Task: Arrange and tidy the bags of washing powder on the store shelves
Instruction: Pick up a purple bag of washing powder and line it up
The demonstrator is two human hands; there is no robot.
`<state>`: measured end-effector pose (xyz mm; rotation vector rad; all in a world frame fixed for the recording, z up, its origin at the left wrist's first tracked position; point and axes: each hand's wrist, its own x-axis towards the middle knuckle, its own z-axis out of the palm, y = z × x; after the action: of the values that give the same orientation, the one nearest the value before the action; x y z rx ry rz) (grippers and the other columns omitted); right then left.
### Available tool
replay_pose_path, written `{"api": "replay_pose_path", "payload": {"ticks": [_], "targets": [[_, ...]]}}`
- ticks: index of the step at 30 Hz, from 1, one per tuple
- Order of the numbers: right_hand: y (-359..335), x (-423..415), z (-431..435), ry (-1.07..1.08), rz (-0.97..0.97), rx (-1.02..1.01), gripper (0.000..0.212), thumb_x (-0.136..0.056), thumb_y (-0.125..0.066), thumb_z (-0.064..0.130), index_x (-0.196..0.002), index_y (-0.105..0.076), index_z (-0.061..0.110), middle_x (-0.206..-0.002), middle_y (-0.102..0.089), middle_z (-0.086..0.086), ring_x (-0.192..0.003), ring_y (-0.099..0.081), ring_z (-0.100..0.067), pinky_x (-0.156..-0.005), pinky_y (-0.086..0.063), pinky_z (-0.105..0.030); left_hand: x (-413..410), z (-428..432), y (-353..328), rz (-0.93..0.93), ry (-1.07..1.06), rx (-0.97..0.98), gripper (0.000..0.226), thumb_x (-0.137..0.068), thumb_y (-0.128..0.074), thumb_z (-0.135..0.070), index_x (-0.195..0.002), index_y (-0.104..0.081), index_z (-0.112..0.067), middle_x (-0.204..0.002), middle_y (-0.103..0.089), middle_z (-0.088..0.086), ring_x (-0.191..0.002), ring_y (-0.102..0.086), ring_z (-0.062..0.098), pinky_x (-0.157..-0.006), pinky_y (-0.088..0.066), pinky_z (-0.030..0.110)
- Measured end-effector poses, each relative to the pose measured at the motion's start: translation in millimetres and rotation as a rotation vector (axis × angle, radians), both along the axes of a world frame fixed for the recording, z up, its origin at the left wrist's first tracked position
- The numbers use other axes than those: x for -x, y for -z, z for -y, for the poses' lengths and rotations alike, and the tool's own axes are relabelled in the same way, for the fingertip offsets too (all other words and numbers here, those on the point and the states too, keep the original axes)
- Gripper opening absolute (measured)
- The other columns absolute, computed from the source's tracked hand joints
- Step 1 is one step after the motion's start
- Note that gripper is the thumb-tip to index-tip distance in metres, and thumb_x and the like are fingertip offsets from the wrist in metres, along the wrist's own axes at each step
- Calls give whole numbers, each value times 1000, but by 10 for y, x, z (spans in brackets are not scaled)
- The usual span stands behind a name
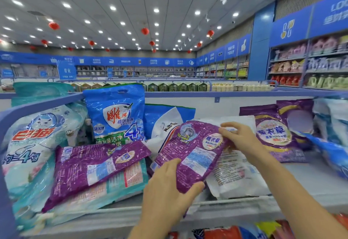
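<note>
A purple bag of washing powder is held tilted above the top shelf, back side up. My left hand grips its lower edge and my right hand pinches its upper right corner. Under it lies a white bag. Another purple bag lies flat to the left on a teal bag. A blue bag stands upright behind, and a pale cat-print bag leans at the far left. Two purple bags stand at the right.
A blue-and-white bag leans at the back centre. More blue-white bags crowd the far right. A blue rail runs behind the shelf. Colourful bags show on the shelf below. Store aisles and wall shelves lie beyond.
</note>
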<state>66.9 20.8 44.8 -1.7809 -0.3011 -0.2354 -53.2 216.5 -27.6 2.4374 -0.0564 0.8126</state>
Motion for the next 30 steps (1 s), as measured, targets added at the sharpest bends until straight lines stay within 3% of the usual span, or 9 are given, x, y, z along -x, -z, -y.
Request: {"api": "replay_pose_path", "payload": {"ticks": [3, 9, 13, 16, 19, 22, 26, 28, 30], "targets": [[-140, 41, -105, -45, 63, -84, 23, -88, -62, 6, -108, -57, 13, -72, -64, -10, -50, -60, -14, -40, -48, -22, -9, 217, 81, 21, -132, -40, 96, -64, -41, -85, -143, -19, -37, -142, -32, -21, -129, -36, 4, -99, -36, 23], [-592, 312, -557, -355, 291, -58, 21, -87, -60, 0, -76, -63, 18, -64, -64, -2, -51, -63, -8, -47, -53, -24, 2, 422, 39, 20, -393, 17, 107, -64, -46, -83, -146, -1, -33, -148, -26, -14, -132, -37, 9, -96, -41, 28], [-871, 495, -784, -418, 439, -113, 21, -86, -59, -1, -75, -63, 17, -69, -62, -2, -54, -62, -14, -50, -54, -25, 98, 515, -133, 111, -539, 107, 96, -69, -62, -66, -147, -20, -27, -142, -45, -6, -118, -55, 21, -84, -47, 38], [-1078, 541, -727, -396, 519, -204, 22, -86, -60, 1, -73, -64, 19, -67, -62, 2, -60, -63, -16, -64, -59, -36, 183, 475, -247, 278, -571, 142, 68, -73, -71, -44, -131, -43, -20, -114, -64, 4, -90, -64, 33, -65, -47, 40], [-1242, 528, -543, -386, 592, -249, 21, -85, -61, 5, -72, -64, 22, -68, -64, 4, -64, -64, -16, -71, -58, -36, 281, 492, -353, 417, -544, 93, 46, -75, -75, -33, -110, -53, -13, -76, -63, 1, -59, -58, 28, -48, -34, 29], [-1334, 501, -391, -373, 615, -208, 13, -86, -63, 10, -78, -66, 20, -69, -65, 4, -66, -65, -19, -70, -57, -34, 305, 630, -429, 425, -421, 156, 34, -77, -70, -39, -99, -51, -21, -58, -53, -9, -50, -47, 10, -47, -30, 19], [-1416, 413, -126, -337, 624, -120, 7, -87, -62, 11, -88, -68, 14, -78, -67, -2, -73, -67, -30, -76, -57, -42, 177, 915, -420, 404, -226, 313, 41, -69, -53, -61, -95, -51, -30, -72, -63, -2, -67, -57, 10, -58, -41, 18], [-1425, 379, 53, -375, 634, -94, 6, -89, -61, 14, -91, -66, 15, -82, -66, -1, -77, -67, -26, -80, -56, -44, 94, 1043, -419, 427, -197, 370, 28, -75, -61, -50, -97, -53, -34, -85, -65, -1, -81, -59, 13, -69, -46, 26], [-1395, 353, 253, -443, 636, -86, 5, -93, -56, 19, -95, -61, 19, -86, -67, -1, -78, -69, -20, -80, -57, -39, 38, 1127, -431, 469, -188, 409, 17, -82, -68, -31, -92, -55, -34, -83, -66, -5, -79, -59, 4, -70, -46, 21]]}}
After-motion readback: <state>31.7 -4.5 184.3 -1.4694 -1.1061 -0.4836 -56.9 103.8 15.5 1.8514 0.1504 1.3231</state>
